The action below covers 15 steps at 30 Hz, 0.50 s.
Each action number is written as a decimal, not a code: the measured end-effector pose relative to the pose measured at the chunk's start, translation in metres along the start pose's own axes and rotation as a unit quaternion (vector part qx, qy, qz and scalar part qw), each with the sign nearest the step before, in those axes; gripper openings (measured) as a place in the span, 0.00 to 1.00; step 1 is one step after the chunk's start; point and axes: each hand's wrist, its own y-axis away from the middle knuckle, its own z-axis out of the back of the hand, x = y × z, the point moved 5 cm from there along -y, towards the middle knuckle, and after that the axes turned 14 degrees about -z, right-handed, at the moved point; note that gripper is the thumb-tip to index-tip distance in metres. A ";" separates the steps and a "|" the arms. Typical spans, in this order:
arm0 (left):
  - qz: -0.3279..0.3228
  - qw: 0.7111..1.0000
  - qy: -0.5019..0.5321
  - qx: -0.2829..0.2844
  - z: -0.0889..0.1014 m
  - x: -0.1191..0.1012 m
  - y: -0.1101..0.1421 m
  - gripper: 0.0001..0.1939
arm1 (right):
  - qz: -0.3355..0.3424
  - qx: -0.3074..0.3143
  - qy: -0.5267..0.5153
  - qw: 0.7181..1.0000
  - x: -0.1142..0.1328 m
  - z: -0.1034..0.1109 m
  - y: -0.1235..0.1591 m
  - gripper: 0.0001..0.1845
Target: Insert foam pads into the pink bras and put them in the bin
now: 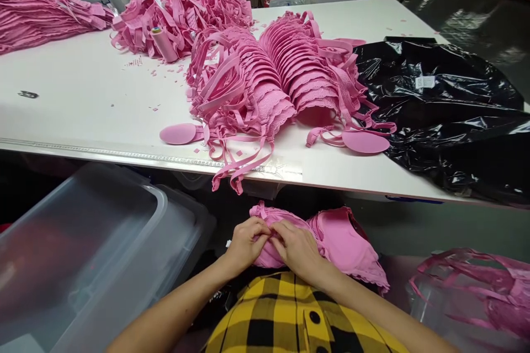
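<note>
A pink bra [345,240] lies across my lap, below the table's front edge. Its right cup faces up, with a lace edge at the lower right. My left hand [247,240] pinches the fabric of the left cup between thumb and fingers. Close against it, my right hand [296,245] pinches the same spot, the fingertips of both hands nearly touching. What exactly lies between the fingertips is too small to make out. On the table ahead stand two nested rows of pink bras [265,94], their straps hanging over the edge.
A black plastic bag [447,105] covers the table's right side. Behind are a heap of pink straps [186,11], a thread spool [163,44] and a pink stack [45,14]. Clear bins [161,204] stand at left; pink pieces [497,292] fill a container at right. Thread snips [28,94] lie left.
</note>
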 end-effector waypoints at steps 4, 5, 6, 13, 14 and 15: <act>0.013 0.999 0.027 0.020 0.002 0.003 0.001 0.05 | 0.001 -0.006 0.017 1.000 0.001 -0.004 0.001 0.06; 0.013 0.999 0.031 0.033 0.002 0.003 0.001 0.06 | 0.002 -0.010 0.019 1.000 0.001 -0.005 0.001 0.05; 0.012 0.998 0.035 0.047 0.003 0.002 0.000 0.06 | 0.004 -0.014 0.019 1.000 0.001 -0.006 0.002 0.05; 0.044 0.991 0.034 0.118 0.006 0.002 -0.004 0.10 | 0.109 -0.075 0.027 0.991 0.000 -0.012 0.009 0.08; 0.054 0.991 0.028 0.120 0.006 0.003 -0.004 0.10 | 0.126 -0.090 0.027 0.988 0.000 -0.012 0.010 0.09; 0.067 0.990 0.021 0.121 0.006 0.004 -0.004 0.10 | 0.140 -0.101 0.027 0.985 0.000 -0.013 0.011 0.09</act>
